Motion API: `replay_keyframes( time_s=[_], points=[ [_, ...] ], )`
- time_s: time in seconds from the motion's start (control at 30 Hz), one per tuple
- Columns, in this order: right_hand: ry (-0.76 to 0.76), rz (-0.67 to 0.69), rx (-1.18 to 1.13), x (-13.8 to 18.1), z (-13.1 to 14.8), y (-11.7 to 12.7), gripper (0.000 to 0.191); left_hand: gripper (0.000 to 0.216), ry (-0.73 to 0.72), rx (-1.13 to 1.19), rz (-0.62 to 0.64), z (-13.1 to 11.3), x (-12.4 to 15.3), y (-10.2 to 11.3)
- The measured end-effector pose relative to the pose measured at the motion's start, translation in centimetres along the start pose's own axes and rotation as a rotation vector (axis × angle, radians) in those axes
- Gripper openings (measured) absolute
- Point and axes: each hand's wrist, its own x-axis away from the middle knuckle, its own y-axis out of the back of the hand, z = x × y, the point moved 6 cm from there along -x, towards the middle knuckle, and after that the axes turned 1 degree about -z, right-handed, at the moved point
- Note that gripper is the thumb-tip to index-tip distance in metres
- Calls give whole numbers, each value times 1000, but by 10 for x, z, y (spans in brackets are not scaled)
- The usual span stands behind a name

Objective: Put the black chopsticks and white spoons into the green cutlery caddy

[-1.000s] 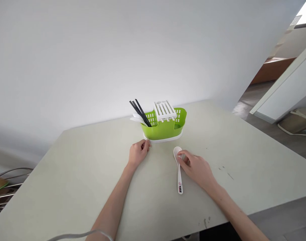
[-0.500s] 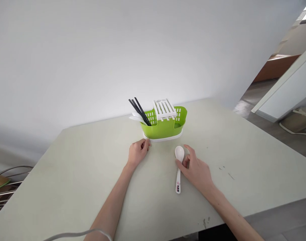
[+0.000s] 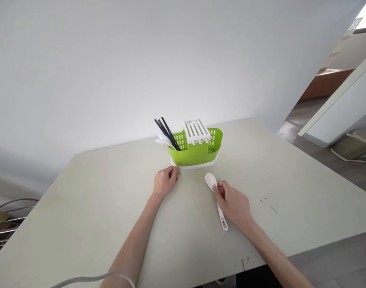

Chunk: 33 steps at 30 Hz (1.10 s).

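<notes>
A white spoon (image 3: 211, 182) lies on the table with its bowl toward the basket and its printed handle pointing to me. My right hand (image 3: 233, 202) is closed on the spoon near its neck, thumb and fingers pinched together. Fingers curled, my left hand (image 3: 165, 182) rests on the table at the front left corner of the basket's white base tray (image 3: 198, 166); nothing shows in it. The green basket (image 3: 195, 156) stands upright with black chopsticks (image 3: 167, 134) and white spoons (image 3: 163, 140) leaning out of its left end. A white slatted rack (image 3: 197, 131) bridges its middle.
The pale table (image 3: 111, 192) meets a white wall (image 3: 141, 68) behind the basket. A grey cable (image 3: 93, 277) crosses near my left forearm. A metal wire rack (image 3: 9, 228) stands beyond the left edge; floor and a white partition (image 3: 339, 108) lie to the right.
My right hand has closed on the spoon. The spoon has turned, its bowl shifting left and its handle end right. My left hand and the basket stay in place.
</notes>
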Motion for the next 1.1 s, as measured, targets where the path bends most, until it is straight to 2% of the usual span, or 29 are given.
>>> replay_keyframes(
  time_s=[0.13,0.33,0.5,0.67,0.8,1.1],
  points=[
    [-3,8,-143,4,2,6,42,43,-2,9,2,-1,0,0],
    [-87,131,-603,16,10,15,44,44,-9,5,5,0,0,-1],
    [-80,58,-800,9,37,36,44,44,-6,8,4,1,0,-1],
    [107,32,-828,-5,78,62,39,43,-11,-1,5,0,0,0],
    [251,-53,-781,-15,103,76,35,43,-4,-4,1,-1,0,0],
    [381,-84,-853,-43,140,78,34,44,4,3,-5,0,0,0]
  ],
)
